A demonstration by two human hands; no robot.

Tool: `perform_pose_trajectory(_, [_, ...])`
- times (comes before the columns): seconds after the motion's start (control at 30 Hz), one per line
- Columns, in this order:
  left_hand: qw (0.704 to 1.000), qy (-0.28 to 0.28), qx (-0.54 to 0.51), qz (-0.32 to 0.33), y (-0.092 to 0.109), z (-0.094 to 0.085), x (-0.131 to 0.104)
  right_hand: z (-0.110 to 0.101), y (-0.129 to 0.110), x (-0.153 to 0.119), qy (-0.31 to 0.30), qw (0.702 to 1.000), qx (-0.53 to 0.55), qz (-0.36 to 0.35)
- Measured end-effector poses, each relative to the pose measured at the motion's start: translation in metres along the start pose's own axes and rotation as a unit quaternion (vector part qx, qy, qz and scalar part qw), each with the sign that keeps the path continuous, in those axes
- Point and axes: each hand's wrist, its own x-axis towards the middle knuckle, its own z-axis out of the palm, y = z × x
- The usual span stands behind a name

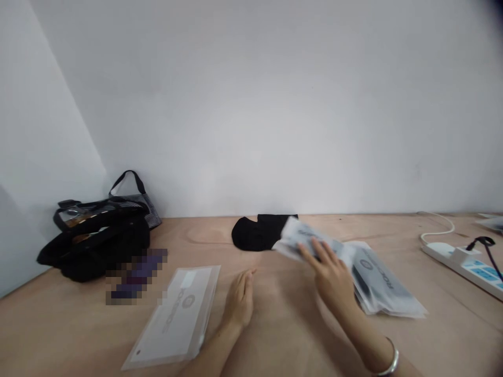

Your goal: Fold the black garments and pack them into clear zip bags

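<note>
My right hand (pixel 332 275) has its fingers over a frosted plastic bag (pixel 296 236) with something dark inside; its thumb is hidden, and the bag is tilted and a little blurred. Just right of it lies a pile of similar filled frosted bags (pixel 383 283) with grey printed lettering. My left hand (pixel 240 299) rests on its side on the table, fingers stretched out and holding nothing. Beside it, to the left, a flat frosted zip bag (pixel 176 317) with a round logo lies on the wood. A folded black cloth item (pixel 255 234) is partly covered by the lifted bag.
A black bag (pixel 106 246) stands at the left, with a striped bag (pixel 154 209) behind it. A blurred-out purple item (pixel 137 275) lies in front. On the right is a white power strip (pixel 471 269) with a plug and cables. The wall closes off the wooden table's (pixel 275 324) back.
</note>
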Motion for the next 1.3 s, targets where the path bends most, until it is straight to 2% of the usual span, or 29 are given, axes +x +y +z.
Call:
perform_pose_trajectory(0.03, [1.0, -0.006, 0.013, 0.007, 0.001, 0.0, 0.0, -0.003, 0.011, 0.004, 0.011, 0.997, -0.041, 0.058])
perform_pose_trajectory(0.1, [0.999, -0.017, 0.036, 0.022, 0.004, 0.0, 0.0, -0.002, 0.032, 0.007, -0.005, 0.983, -0.107, 0.147])
perform_pose_trajectory(0.17, [0.997, -0.026, 0.058, 0.035, 0.005, 0.001, 0.0, 0.008, 0.048, 0.004, -0.068, 0.963, -0.144, 0.215])
perform_pose_trajectory(0.27, [0.993, -0.041, 0.099, 0.047, 0.005, 0.002, -0.002, 0.028, 0.056, -0.007, -0.154, 0.941, -0.164, 0.252])
perform_pose_trajectory(0.33, [0.988, -0.047, 0.139, 0.048, 0.005, 0.005, -0.002, 0.036, 0.05, -0.011, -0.15, 0.944, -0.165, 0.242])
perform_pose_trajectory(0.4, [0.979, -0.058, 0.189, 0.056, 0.005, 0.008, 0.0, 0.04, 0.037, -0.008, -0.132, 0.962, -0.135, 0.198])
perform_pose_trajectory(0.5, [0.956, -0.086, 0.27, 0.071, 0.007, 0.016, 0.014, 0.046, 0.013, 0.004, -0.162, 0.985, 0.003, 0.061])
perform_pose_trajectory(0.57, [0.94, -0.105, 0.317, 0.07, 0.007, 0.021, 0.031, 0.056, -0.002, 0.014, -0.211, 0.972, 0.103, -0.007])
perform_pose_trajectory(0.63, [0.928, -0.116, 0.348, 0.063, 0.006, 0.026, 0.049, 0.071, -0.013, 0.023, -0.254, 0.955, 0.151, -0.003])
perform_pose_trajectory(0.73, [0.92, -0.124, 0.367, 0.051, 0.001, 0.03, 0.073, 0.093, -0.019, 0.035, -0.285, 0.945, 0.158, 0.04])
perform_pose_trajectory(0.87, [0.918, -0.124, 0.376, 0.032, -0.003, 0.031, 0.082, 0.105, -0.017, 0.044, -0.304, 0.938, 0.162, 0.038])
perform_pose_trajectory(0.97, [0.917, -0.125, 0.376, 0.038, 0.003, 0.026, 0.07, 0.099, -0.015, 0.04, -0.31, 0.935, 0.171, 0.026])
perform_pose_trajectory(1.07, [0.916, -0.137, 0.37, 0.065, 0.018, 0.014, 0.045, 0.08, -0.015, 0.023, -0.315, 0.932, 0.181, 0.014])
perform_pose_trajectory(1.3, [0.913, -0.207, 0.322, 0.138, 0.05, -0.037, -0.038, 0.005, -0.023, -0.051, -0.329, 0.911, 0.249, -0.002])
